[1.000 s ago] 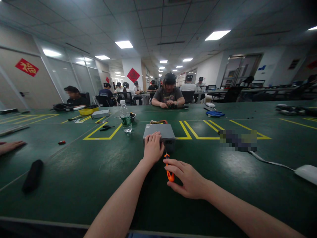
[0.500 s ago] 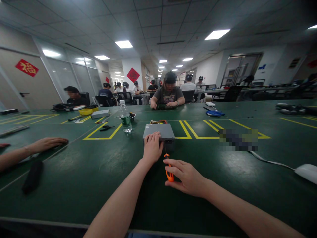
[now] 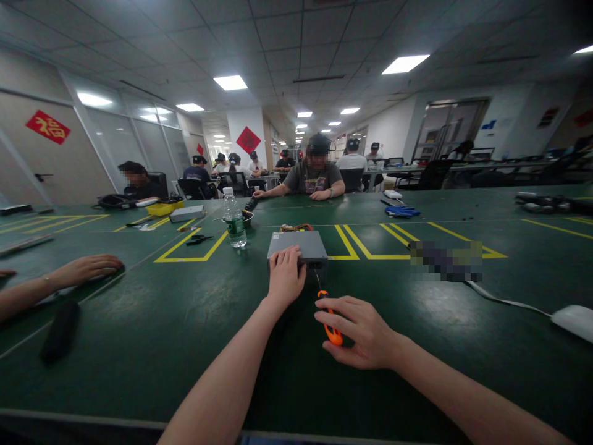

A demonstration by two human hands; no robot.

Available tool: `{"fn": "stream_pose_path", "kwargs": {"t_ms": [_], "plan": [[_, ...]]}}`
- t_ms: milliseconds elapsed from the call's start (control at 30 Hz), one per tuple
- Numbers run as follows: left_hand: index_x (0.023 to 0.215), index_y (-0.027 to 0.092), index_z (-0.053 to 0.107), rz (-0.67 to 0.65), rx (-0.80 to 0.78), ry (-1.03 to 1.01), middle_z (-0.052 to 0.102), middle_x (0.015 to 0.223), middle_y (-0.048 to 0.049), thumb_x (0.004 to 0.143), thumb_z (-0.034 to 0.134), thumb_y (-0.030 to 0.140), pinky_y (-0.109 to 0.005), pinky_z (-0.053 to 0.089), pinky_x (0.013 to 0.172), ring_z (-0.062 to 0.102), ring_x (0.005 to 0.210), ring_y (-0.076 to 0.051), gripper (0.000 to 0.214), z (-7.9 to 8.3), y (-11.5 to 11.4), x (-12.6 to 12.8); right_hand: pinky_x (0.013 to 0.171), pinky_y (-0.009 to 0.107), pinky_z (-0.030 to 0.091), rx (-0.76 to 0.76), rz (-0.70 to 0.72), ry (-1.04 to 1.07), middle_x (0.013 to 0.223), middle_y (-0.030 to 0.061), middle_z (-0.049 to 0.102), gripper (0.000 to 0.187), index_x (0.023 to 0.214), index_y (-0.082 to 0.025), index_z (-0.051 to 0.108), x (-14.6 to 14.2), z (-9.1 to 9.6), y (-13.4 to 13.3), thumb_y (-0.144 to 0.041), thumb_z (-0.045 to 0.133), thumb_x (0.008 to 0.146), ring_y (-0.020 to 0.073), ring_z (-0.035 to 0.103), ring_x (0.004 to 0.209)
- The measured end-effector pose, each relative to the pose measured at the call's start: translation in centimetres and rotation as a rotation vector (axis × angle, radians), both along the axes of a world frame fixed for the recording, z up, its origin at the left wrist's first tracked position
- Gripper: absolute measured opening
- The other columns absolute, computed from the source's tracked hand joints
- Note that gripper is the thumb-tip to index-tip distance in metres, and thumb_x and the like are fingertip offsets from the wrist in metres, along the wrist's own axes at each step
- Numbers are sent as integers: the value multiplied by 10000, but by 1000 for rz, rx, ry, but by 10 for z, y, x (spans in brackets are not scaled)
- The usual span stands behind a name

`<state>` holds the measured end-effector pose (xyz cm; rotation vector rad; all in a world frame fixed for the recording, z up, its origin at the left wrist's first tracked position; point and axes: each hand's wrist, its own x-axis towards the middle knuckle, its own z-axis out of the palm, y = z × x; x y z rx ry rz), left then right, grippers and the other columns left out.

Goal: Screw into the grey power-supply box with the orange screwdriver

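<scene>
A grey metal box [image 3: 301,245] with coloured wires at its far end lies on the green table [image 3: 148,334] in front of me. My left hand [image 3: 285,278] rests on the box's near left corner, fingers curled over its top. My right hand [image 3: 359,330] is closed round the orange handle of a screwdriver [image 3: 331,324]. The thin shaft points at the box's near face, right of my left hand.
A water bottle [image 3: 235,219] and a small bowl stand beyond the box. Another person's hand [image 3: 86,269] lies on the table at the left, near a black object [image 3: 59,330]. A white device [image 3: 573,321] with a cable lies at the right. Other people sit at the far side.
My right hand and the screwdriver have shifted a little to the right, and the shaft now shows at the box's face. The neighbour's hand at the left moved further onto the table.
</scene>
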<state>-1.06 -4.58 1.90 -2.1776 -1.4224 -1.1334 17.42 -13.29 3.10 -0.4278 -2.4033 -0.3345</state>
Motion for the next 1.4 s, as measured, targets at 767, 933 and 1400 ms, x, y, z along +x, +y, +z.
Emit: {"fn": "stream_pose_path", "kwargs": {"t_ms": [767, 933, 1400], "plan": [[1057, 208, 479, 14, 11, 9, 562, 1231, -67, 819, 505, 197, -403, 287, 1005, 474, 1164, -213, 239, -1, -1, 1, 707, 348, 504, 30, -97, 43, 1021, 136, 600, 238, 1015, -154, 548, 10, 1, 5, -306, 497, 839, 218, 607, 859], [1058, 210, 480, 14, 9, 12, 559, 1235, -65, 820, 505, 199, -406, 292, 1000, 477, 1161, -216, 240, -1, 0, 1, 717, 360, 506, -18, -93, -11, 1079, 166, 581, 312, 1078, -134, 535, 10, 4, 1, -342, 439, 867, 239, 605, 900], [1048, 201, 478, 7, 18, 19, 555, 1240, -66, 815, 518, 198, -405, 287, 1009, 470, 1171, -210, 236, -2, 1, 0, 803, 386, 502, -123, -95, -26, 1143, 177, 563, 435, 1160, -131, 469, 8, -1, 2, -471, 451, 890, 261, 573, 1040]]}}
